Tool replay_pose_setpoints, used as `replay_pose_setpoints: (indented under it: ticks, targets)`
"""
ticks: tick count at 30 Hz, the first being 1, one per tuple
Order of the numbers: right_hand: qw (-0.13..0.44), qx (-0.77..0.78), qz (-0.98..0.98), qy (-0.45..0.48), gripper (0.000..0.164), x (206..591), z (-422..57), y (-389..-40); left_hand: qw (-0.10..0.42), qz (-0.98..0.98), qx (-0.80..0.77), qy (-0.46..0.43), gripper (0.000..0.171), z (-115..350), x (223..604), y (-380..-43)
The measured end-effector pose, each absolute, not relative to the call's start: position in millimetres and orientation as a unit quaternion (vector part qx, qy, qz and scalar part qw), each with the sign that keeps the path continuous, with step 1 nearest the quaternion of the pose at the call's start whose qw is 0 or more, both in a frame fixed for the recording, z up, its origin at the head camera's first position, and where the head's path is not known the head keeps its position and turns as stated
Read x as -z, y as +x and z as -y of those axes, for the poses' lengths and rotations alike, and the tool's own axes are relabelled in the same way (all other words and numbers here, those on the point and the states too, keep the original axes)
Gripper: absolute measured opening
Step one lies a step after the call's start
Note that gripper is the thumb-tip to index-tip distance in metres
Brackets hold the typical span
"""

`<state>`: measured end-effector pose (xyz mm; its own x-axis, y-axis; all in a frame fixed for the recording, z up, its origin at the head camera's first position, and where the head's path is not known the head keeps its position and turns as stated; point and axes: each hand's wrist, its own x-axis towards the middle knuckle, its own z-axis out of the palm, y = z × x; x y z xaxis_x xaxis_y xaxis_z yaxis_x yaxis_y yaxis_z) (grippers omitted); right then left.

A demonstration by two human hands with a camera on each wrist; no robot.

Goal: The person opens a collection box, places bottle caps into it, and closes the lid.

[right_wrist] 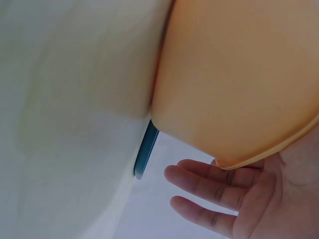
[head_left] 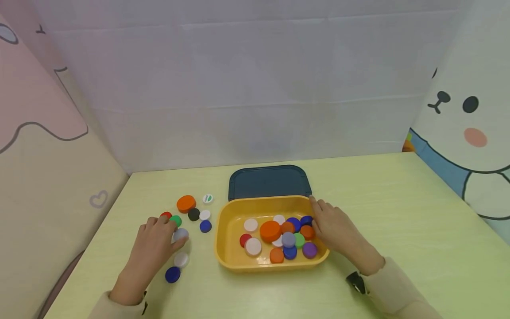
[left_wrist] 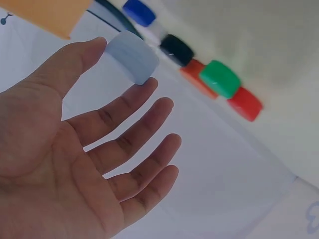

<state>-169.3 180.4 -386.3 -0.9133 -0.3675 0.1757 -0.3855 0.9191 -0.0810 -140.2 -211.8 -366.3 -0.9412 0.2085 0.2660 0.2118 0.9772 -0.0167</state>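
Note:
My left hand (head_left: 150, 246) pinches a pale blue-grey bottle cap (left_wrist: 132, 57) between thumb and index fingertip; the other fingers are spread. Close to that hand lie a green cap (head_left: 175, 220), a red cap (head_left: 166, 215), a white cap (head_left: 181, 259) and a dark blue cap (head_left: 173, 274). A yellow plastic box (head_left: 263, 268) in the middle of the table contains several caps in mixed colours, among them a large orange cap (head_left: 270, 231). At the box's right rim, my right hand (head_left: 340, 230) holds the edge, with some fingers outside the wall in the right wrist view.
Behind the box lies a dark blue lid (head_left: 271, 182), flat on the table. Left of the box are a large orange cap (head_left: 186, 204), a black cap (head_left: 194, 214), a white cap with a green mark (head_left: 208, 198), another white cap (head_left: 205, 215) and a blue cap (head_left: 205, 226).

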Motion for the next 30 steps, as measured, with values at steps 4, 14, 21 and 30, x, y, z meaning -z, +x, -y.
replay_pose_setpoints:
  ticks: [4,14,21,30]
  targets:
    - [0.076,-0.058,0.977,0.192,0.053,386.7,-180.5,-169.7,0.149,0.98,0.016,-0.127,0.031,198.0,355.1,-143.0]
    - [0.073,-0.061,0.977,0.191,0.054,386.5,-180.4,-169.3,0.174,0.968,0.037,-0.179,0.032,146.4,335.4,-146.4]
    - [0.072,-0.062,0.977,0.19,0.053,385.1,-179.7,-168.9,0.138,0.968,0.038,-0.206,0.035,110.6,343.8,-151.3]
    - [0.075,-0.06,0.977,0.192,0.052,384.7,-179.5,-169.4,0.067,0.972,0.012,-0.226,0.029,88.8,362.3,-164.3]
